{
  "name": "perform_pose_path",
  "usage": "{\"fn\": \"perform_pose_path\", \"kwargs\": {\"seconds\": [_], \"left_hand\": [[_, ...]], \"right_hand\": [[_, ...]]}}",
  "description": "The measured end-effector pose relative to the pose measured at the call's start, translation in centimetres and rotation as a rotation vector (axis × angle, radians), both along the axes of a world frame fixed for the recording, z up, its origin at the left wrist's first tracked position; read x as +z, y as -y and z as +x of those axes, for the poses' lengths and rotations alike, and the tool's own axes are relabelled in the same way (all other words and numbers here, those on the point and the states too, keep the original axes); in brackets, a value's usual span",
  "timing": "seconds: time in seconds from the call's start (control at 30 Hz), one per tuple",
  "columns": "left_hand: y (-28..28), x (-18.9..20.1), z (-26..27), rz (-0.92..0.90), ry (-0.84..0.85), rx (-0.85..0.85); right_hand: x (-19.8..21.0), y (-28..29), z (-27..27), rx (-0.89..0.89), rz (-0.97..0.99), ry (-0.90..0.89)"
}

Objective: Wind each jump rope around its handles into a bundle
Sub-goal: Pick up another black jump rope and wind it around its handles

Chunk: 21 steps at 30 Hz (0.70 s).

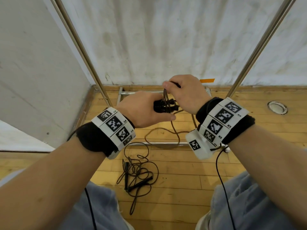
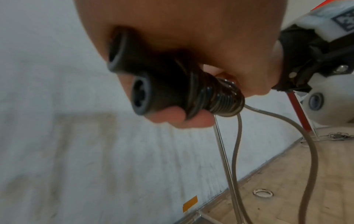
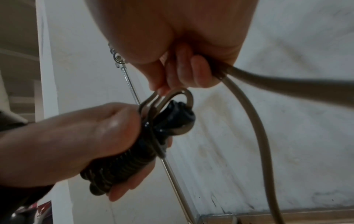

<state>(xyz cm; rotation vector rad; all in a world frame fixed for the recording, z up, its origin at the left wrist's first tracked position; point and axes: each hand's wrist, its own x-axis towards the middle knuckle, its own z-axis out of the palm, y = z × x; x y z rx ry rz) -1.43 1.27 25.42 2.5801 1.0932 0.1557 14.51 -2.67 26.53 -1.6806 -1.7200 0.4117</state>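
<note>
My left hand (image 1: 144, 110) grips the two black handles (image 1: 163, 106) of a jump rope side by side; coils of dark cord (image 2: 220, 98) wrap them. In the right wrist view the left hand (image 3: 76, 136) holds the wound bundle (image 3: 122, 163). Just above it my right hand (image 1: 184, 92) pinches a loop of the cord (image 3: 172, 97) over the handle ends, the fingers (image 3: 193, 71) curled round the cord. The loose tail (image 1: 174, 130) hangs down to the floor. A second jump rope (image 1: 137, 173) with black handles lies in a tangle on the floor between my knees.
Two slanted metal poles (image 1: 79, 47) (image 1: 259, 47) of a frame rise before a white wall, with base rails (image 1: 157, 143) on the wooden floor. A round metal floor fitting (image 1: 277, 107) sits at right. Orange tape (image 1: 207, 80) marks the wall's foot.
</note>
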Motion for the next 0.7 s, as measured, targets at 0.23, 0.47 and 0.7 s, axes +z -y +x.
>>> {"fn": "perform_pose_path", "kwargs": {"seconds": [0.23,0.47,0.7], "left_hand": [[0.7,-0.5,0.6,0.133,0.008,0.075],[1.0,0.6,0.1,0.144,0.130,-0.012],[0.2,1.2,-0.5,0.071,0.429,0.146]], "right_hand": [[-0.3,-0.2,0.2,-0.031,-0.016,-0.053],[-0.4,-0.7,1.6,-0.048,-0.182,-0.336],[-1.7,-0.4,0.1,-0.024,-0.104,-0.719]]}}
